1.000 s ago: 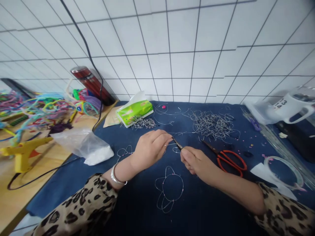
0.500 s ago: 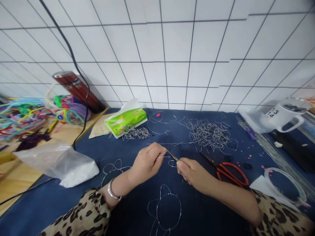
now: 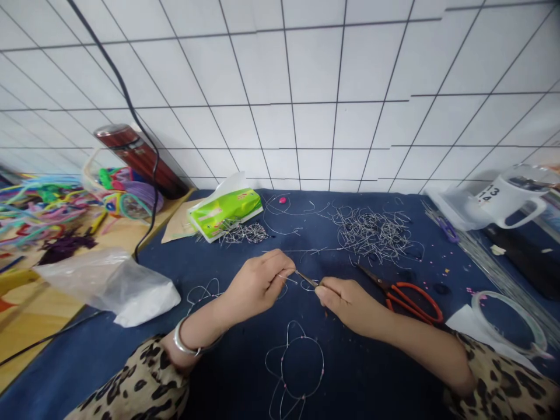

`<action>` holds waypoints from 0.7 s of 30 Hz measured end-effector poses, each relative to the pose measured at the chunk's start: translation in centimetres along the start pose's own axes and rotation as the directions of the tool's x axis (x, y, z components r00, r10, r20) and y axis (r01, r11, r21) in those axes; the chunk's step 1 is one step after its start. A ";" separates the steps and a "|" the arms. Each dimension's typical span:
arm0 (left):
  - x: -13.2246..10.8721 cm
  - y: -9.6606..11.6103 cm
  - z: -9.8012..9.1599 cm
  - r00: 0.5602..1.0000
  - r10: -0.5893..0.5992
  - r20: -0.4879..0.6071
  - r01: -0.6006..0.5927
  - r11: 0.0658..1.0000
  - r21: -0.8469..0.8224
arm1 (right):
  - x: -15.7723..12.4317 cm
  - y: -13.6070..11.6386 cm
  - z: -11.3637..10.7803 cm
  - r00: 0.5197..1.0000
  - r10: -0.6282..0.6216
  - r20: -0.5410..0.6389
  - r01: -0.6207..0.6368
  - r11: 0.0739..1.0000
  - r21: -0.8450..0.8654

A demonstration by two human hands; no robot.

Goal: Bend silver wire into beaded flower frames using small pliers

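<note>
My left hand (image 3: 262, 284) is closed in a pinch on a thin silver wire (image 3: 287, 279), whose end pokes out past the fingers. My right hand (image 3: 339, 298) is wrapped round a slim pointed metal tool (image 3: 305, 278), probably tweezers. The tool's tip meets the wire at my left fingertips; its handle is hidden in my palm. Below the hands lies a wire ring with petal-like loops and small pink beads (image 3: 323, 370). A second looped wire shape (image 3: 205, 290) lies partly behind my left forearm.
A tangle of cut wires (image 3: 371, 233) and red-handled scissors (image 3: 413, 301) lie to the right, near a clear ring-shaped coil (image 3: 510, 321) and a white mug (image 3: 503, 201). On the left are a green tissue pack (image 3: 225, 214), a plastic bag (image 3: 144, 300) and a red flask (image 3: 140, 160).
My left wrist has turned and its forearm has shifted slightly left. The wire end at the left fingers now slants downward to the right. Both hands keep their hold; the view has moved slightly.
</note>
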State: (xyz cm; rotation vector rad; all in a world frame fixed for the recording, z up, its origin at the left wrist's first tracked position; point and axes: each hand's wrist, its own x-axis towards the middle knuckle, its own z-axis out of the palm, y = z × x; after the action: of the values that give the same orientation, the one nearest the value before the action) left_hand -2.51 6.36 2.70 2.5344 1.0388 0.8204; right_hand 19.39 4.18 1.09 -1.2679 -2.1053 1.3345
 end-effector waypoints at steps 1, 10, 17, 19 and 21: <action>0.0 0.0 -0.2 1.000 0.003 0.023 -0.004 1.000 0.008 | 0.0 0.0 -0.1 1.000 0.003 0.016 -0.003 1.000 -0.008; -0.3 -0.1 -0.9 0.977 -0.001 0.212 -0.027 0.991 0.129 | -0.1 -0.2 -0.8 0.998 -0.015 0.055 0.028 0.970 -0.242; -0.4 0.2 -0.7 0.955 0.019 0.296 -0.098 0.962 0.256 | -0.4 -0.1 -0.3 0.995 -0.089 -0.039 0.042 0.761 -0.647; -0.5 0.2 -0.5 0.954 0.019 0.301 -0.102 0.959 0.264 | -0.4 0.0 -0.2 0.994 -0.101 -0.045 0.043 0.730 -0.683; -0.5 0.0 -0.4 0.959 0.023 0.282 -0.092 0.968 0.234 | -0.4 0.0 -0.3 0.996 -0.076 -0.037 0.036 0.774 -0.633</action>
State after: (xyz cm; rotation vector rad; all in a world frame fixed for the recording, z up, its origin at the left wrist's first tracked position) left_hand -3.05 6.00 2.82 2.7928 1.0303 0.3480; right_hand 19.82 4.07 1.32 -1.4332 -2.6333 0.5351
